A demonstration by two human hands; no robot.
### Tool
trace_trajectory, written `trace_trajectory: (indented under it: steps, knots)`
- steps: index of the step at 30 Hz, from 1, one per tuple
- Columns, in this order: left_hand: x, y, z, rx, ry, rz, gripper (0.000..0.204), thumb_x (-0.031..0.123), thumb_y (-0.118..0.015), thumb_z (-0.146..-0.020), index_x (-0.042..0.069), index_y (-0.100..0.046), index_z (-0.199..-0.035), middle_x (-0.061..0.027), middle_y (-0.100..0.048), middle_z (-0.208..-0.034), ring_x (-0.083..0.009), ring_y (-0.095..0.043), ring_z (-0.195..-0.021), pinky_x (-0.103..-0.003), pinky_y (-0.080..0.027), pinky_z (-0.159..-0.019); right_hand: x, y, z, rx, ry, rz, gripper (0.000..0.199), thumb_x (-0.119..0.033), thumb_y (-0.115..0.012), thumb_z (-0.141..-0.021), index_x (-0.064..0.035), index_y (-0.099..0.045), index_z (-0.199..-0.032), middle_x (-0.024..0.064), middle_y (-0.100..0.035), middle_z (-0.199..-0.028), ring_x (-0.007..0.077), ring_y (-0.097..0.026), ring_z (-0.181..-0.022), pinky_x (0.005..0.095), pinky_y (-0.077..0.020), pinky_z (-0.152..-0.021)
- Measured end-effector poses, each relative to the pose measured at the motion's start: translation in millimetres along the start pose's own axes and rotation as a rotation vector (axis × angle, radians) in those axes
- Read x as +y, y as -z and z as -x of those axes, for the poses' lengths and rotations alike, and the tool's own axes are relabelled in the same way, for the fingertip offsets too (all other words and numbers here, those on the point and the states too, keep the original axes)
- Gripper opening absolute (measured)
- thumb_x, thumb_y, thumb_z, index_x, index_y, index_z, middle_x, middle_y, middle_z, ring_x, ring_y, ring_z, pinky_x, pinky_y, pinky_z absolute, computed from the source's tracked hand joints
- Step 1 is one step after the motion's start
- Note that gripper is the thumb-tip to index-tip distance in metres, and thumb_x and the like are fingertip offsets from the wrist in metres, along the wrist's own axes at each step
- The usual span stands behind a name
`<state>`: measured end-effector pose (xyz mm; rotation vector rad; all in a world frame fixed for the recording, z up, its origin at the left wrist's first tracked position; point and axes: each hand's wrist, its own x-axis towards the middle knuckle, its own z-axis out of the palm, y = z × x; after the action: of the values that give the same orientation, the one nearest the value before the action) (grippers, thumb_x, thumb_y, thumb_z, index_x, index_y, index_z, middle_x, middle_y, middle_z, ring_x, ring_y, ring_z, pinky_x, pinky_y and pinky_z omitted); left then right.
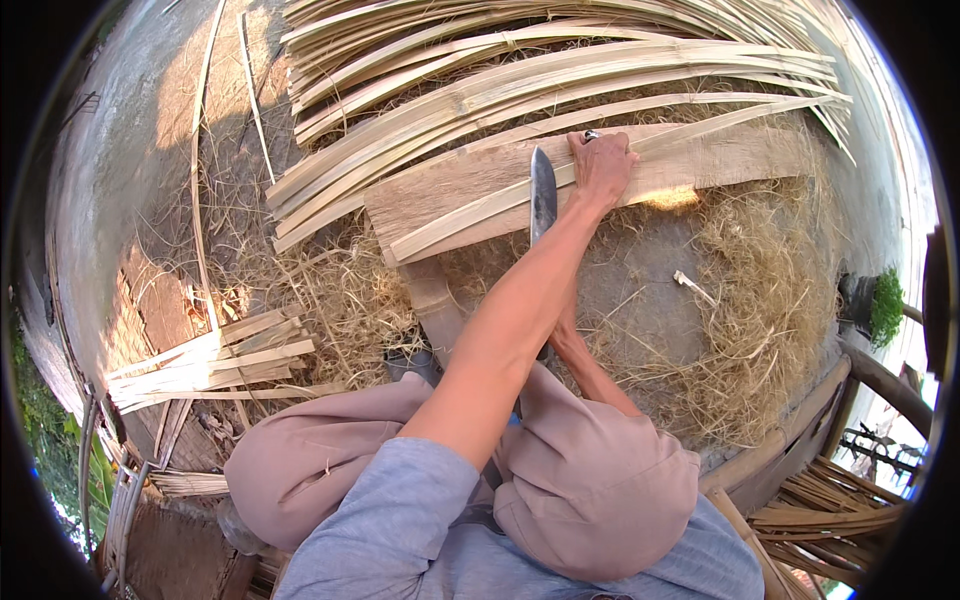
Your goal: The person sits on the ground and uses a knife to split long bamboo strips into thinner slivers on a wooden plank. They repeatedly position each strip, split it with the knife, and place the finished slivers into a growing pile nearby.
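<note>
My left hand (601,166) reaches far forward and closes its fingers over a long pale bamboo strip (470,215) that lies on a wooden plank (740,155). There is a ring on one finger. Just left of that hand, a knife (543,195) with a grey blade points away from me, tip up near the strip. My right hand (562,336) is mostly hidden behind my left forearm and grips the knife's unseen handle. My knees, in tan trousers, are bent below.
A big pile of long split bamboo strips (550,70) fans across the top. A short stack of strips (215,362) lies at the left. Dry shavings (760,300) cover the ground at right. More bamboo pieces (830,515) lie at the lower right, and a green plant (885,305) stands at the right edge.
</note>
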<state>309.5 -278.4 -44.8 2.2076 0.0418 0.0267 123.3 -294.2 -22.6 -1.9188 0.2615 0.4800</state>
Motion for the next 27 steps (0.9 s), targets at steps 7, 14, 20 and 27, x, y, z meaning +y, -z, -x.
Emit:
trace_trajectory:
  steps: [7, 14, 20, 27]
  knots:
    - [-5, 4, 1, -0.010, -0.004, -0.030, 0.028, 0.035, -0.071, -0.096, 0.009, -0.071, -0.088, -0.0076, -0.071, -0.075, -0.0258, -0.062, -0.080, -0.048, -0.027, -0.098, -5, 27, -1, -0.418, 0.035, 0.057, 0.055, -0.031, -0.072, -0.095, 0.0029, -0.055, -0.134, 0.0237, -0.057, -0.141, 0.0308, -0.055, -0.132, 0.0460, -0.0449, -0.106]
    - [0, 6, -1, -0.030, 0.009, -0.045, 0.028, 0.037, -0.070, -0.096, 0.009, -0.072, -0.091, -0.0078, -0.070, -0.074, -0.0253, -0.063, -0.080, -0.049, -0.026, -0.099, 57, -40, 45, -0.574, 0.335, 0.262, 0.061, -0.029, -0.078, -0.088, -0.0003, -0.053, -0.136, 0.0215, -0.053, -0.146, 0.0343, -0.053, -0.131, 0.0461, -0.0433, -0.107]
    - [1, 2, 4, -0.013, 0.024, -0.046, 0.027, 0.036, -0.070, -0.096, 0.009, -0.073, -0.090, -0.0085, -0.070, -0.075, -0.0261, -0.063, -0.081, -0.049, -0.026, -0.099, 66, -10, 5, -0.323, -0.003, -0.225, 0.049, -0.027, -0.078, -0.088, 0.0027, -0.063, -0.123, 0.0225, -0.066, -0.124, 0.0335, -0.064, -0.117, 0.0456, -0.0497, -0.099]
    - [-9, 5, 0, 0.008, 0.012, -0.073, 0.027, 0.036, -0.070, -0.096, 0.010, -0.072, -0.092, -0.0105, -0.072, -0.080, -0.0302, -0.067, -0.087, -0.055, -0.026, -0.103, 17, 16, 7, -0.347, 0.441, 0.119, 0.039, -0.024, -0.074, -0.091, 0.0060, -0.066, -0.116, 0.0174, -0.075, -0.100, 0.0329, -0.072, -0.097, 0.0444, -0.0572, -0.085]
